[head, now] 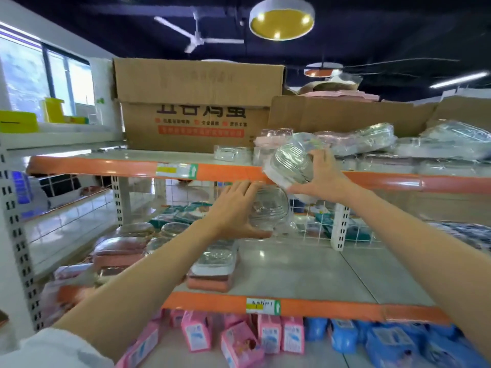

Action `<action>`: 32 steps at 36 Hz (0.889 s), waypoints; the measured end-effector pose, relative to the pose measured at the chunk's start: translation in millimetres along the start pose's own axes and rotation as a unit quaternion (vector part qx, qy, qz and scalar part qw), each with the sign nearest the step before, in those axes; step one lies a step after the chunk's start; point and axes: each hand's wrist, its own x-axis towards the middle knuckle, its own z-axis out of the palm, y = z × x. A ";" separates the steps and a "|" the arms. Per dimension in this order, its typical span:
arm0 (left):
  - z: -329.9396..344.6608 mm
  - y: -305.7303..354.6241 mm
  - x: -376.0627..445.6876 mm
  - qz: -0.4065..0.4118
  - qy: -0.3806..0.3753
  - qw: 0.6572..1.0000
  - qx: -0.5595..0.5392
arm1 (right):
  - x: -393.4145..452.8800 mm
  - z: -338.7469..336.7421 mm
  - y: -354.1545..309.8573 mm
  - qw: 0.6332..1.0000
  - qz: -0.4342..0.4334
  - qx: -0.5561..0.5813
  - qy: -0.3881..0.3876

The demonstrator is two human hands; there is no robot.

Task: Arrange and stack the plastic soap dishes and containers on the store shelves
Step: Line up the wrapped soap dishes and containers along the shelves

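Soap dishes [292, 166] at frame centre: clear glossy plastic, ribbed, film-wrapped. Cardboard box [196, 102] upper centre: matt brown, creased. Shelf boards [305, 266]: smooth pale metal, slight sheen; front edges [106, 166] glossy orange. Uprights [16, 235] at left: perforated painted metal. Pink packs [196, 338] bottom: shiny printed wrap.

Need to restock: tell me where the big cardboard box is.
In the head view the cardboard box stands on the top shelf, left of centre, just left of the wrapped clear dishes.

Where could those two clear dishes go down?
Bare room: middle shelf, right of the pink-based soap dish stack; top shelf in front of the cardboard box. Crowded: top right, wrapped dishes.
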 end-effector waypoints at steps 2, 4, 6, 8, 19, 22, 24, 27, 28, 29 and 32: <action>14.8 1.6 -8.3 0.007 -0.009 1.000 -0.001 | -11.6 6.4 6.8 1.000 -0.015 -0.027 -0.002; 30.8 3.1 -15.3 0.003 -0.038 0.999 -0.002 | -24.1 12.9 13.0 0.999 -0.023 -0.037 0.016; 46.4 4.0 -21.5 -0.009 -0.059 0.998 -0.013 | -35.7 20.2 18.8 0.997 -0.041 -0.051 0.028; 60.3 6.9 -27.3 -0.023 -0.081 0.996 -0.025 | -47.3 27.4 24.4 0.995 -0.059 -0.080 0.033; 136.0 10.2 -40.7 -0.079 -0.219 0.969 -0.081 | -87.7 83.3 87.9 0.992 -0.009 -0.114 -0.052; 153.8 7.5 -35.3 -0.085 -0.246 0.962 -0.083 | -87.7 100.7 103.4 0.988 0.051 -0.102 -0.100; 166.2 4.2 -30.0 -0.085 -0.262 0.957 -0.086 | -86.3 110.8 111.3 0.983 0.083 -0.107 -0.123; 184.5 -3.6 -23.6 -0.080 -0.272 0.954 -0.097 | -82.3 127.1 124.0 0.980 0.091 -0.111 -0.136; 189.8 -6.7 -21.9 -0.074 -0.272 0.955 -0.095 | -79.4 132.3 126.9 0.978 0.098 -0.114 -0.146; 194.7 -9.9 -20.4 -0.066 -0.273 0.956 -0.088 | -75.4 137.4 129.3 0.974 0.110 -0.117 -0.158; 208.9 -18.9 -15.5 -0.048 -0.276 0.958 -0.058 | -59.2 152.2 132.9 0.963 0.152 -0.119 -0.186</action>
